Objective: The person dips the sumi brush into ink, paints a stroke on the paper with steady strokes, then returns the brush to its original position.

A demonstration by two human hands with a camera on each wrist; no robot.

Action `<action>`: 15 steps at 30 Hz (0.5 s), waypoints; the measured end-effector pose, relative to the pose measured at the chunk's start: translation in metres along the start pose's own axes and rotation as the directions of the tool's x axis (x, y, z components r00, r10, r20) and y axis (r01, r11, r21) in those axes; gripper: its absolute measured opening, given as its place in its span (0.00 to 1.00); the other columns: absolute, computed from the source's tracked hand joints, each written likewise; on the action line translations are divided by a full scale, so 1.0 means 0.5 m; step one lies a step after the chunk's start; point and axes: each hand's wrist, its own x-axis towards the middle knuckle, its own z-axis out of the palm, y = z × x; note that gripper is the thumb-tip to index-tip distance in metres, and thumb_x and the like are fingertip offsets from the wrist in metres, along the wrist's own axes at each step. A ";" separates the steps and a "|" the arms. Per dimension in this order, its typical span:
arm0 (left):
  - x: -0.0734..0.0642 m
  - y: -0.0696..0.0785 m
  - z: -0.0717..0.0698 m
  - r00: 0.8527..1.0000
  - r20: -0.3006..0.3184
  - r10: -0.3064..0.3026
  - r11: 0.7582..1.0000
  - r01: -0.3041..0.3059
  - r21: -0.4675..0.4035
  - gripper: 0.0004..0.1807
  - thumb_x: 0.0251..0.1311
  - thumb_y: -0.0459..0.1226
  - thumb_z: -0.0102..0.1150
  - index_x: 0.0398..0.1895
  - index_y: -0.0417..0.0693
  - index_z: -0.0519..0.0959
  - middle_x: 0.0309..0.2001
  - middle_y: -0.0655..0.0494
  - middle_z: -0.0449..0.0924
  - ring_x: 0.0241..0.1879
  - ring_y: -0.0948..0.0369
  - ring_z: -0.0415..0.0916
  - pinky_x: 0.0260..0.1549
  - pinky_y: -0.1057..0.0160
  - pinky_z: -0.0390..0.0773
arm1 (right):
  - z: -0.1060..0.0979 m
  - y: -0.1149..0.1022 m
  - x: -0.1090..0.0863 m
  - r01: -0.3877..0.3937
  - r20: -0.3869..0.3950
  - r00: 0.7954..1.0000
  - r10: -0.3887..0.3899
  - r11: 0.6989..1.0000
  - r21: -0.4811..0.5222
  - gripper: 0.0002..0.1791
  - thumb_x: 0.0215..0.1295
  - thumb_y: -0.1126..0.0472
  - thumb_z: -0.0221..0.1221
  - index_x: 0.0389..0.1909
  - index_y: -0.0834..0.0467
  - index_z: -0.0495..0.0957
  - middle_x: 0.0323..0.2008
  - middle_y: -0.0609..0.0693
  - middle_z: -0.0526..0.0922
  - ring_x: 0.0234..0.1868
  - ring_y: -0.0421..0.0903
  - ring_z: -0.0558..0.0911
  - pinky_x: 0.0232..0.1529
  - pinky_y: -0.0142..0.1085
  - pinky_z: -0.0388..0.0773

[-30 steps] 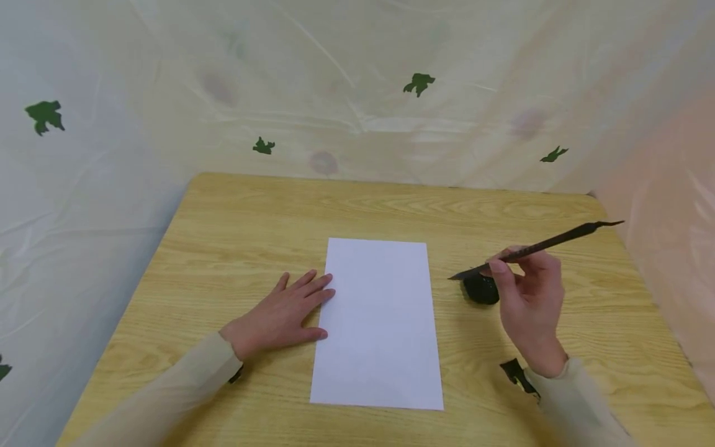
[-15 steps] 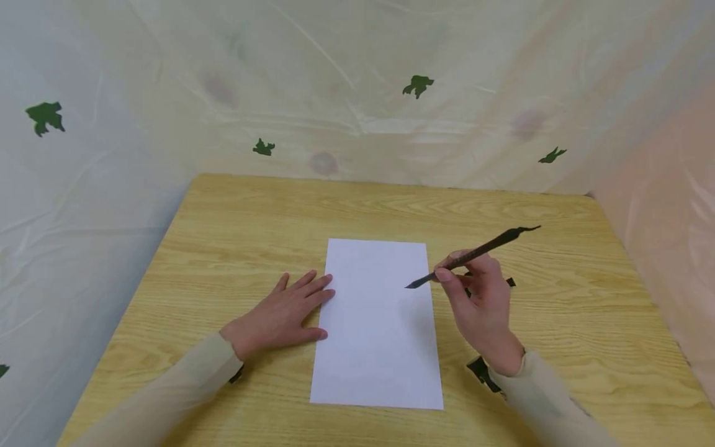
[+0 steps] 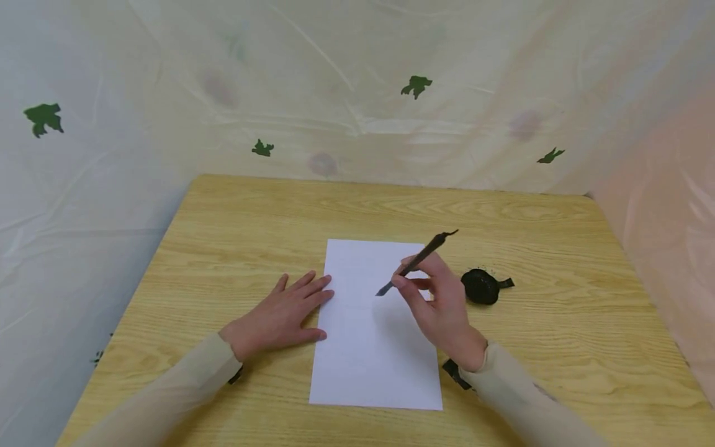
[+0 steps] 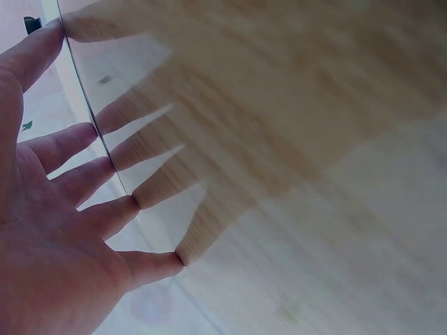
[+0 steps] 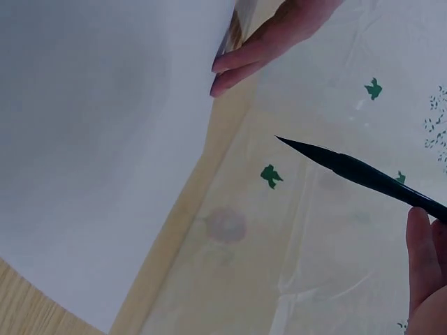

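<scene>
A blank white sheet of paper (image 3: 352,354) lies in the middle of the wooden table. My left hand (image 3: 282,316) is spread flat at its left edge, with thumb and some fingertips on the paper; the left wrist view shows the fingers (image 4: 157,264) straight and apart, touching down. My right hand (image 3: 444,310) pinches a dark ink brush (image 3: 421,256) between thumb and fingers, over the right half of the sheet. Its pointed black tip (image 5: 304,149) points down and left, close over the paper's middle. A shadow of the hand falls on the sheet.
A small black ink dish (image 3: 480,287) with a short handle stands on the table (image 3: 586,298), right of the paper. Pale curtains (image 3: 335,81) with green bird shapes hang behind the table and at both sides.
My right hand has carried the brush leftward from beside the ink dish to over the paper, and the brush has become steeper. The dish is now uncovered. My left hand stays put.
</scene>
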 end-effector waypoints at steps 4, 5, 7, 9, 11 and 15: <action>0.001 0.000 -0.001 1.000 0.004 -0.006 1.000 0.006 0.002 0.44 0.66 0.58 0.65 0.78 0.47 0.66 0.82 0.51 0.54 0.81 0.45 0.46 0.70 0.26 0.47 | 0.017 0.006 -0.002 0.035 0.043 0.999 -0.033 0.999 -0.037 0.19 0.76 0.53 0.60 0.49 0.68 0.76 0.39 0.57 0.81 0.40 0.44 0.85 0.39 0.31 0.85; 0.001 0.000 -0.001 1.000 0.005 -0.008 1.000 0.008 0.002 0.44 0.66 0.58 0.65 0.78 0.47 0.66 0.82 0.51 0.54 0.81 0.45 0.46 0.70 0.26 0.47 | 0.022 0.007 -0.002 0.042 0.053 0.998 -0.040 0.998 -0.047 0.20 0.76 0.52 0.60 0.49 0.68 0.76 0.39 0.56 0.82 0.40 0.46 0.86 0.39 0.31 0.85; 0.002 0.000 -0.001 1.000 0.007 -0.012 1.000 0.012 0.002 0.44 0.66 0.58 0.65 0.78 0.47 0.66 0.82 0.52 0.54 0.81 0.45 0.46 0.69 0.26 0.47 | 0.030 0.011 -0.003 0.050 0.075 0.996 -0.046 0.997 -0.059 0.20 0.76 0.52 0.59 0.51 0.68 0.76 0.39 0.56 0.82 0.39 0.48 0.86 0.39 0.31 0.85; 0.003 0.000 -0.001 1.000 0.009 -0.015 1.000 0.015 0.004 0.44 0.66 0.59 0.64 0.78 0.48 0.66 0.82 0.52 0.54 0.81 0.45 0.46 0.69 0.26 0.48 | 0.038 0.014 -0.004 0.046 0.103 0.994 -0.039 0.997 -0.065 0.20 0.76 0.52 0.59 0.51 0.67 0.75 0.40 0.55 0.81 0.40 0.49 0.87 0.39 0.31 0.85; 0.003 0.000 0.000 1.000 0.010 -0.017 1.000 0.017 0.003 0.44 0.66 0.59 0.64 0.78 0.48 0.66 0.82 0.52 0.54 0.81 0.45 0.46 0.69 0.26 0.48 | 0.045 0.016 -0.004 0.043 0.131 0.991 -0.034 0.997 -0.062 0.19 0.76 0.53 0.59 0.53 0.66 0.75 0.41 0.55 0.81 0.40 0.49 0.86 0.39 0.31 0.85; 0.004 0.000 0.000 1.000 0.013 -0.020 1.000 0.020 -0.002 0.44 0.66 0.59 0.65 0.78 0.48 0.66 0.82 0.53 0.54 0.81 0.46 0.45 0.69 0.26 0.48 | 0.057 0.016 -0.006 0.020 0.175 0.984 -0.013 0.999 -0.043 0.17 0.74 0.58 0.61 0.54 0.65 0.74 0.42 0.55 0.81 0.42 0.50 0.86 0.39 0.32 0.85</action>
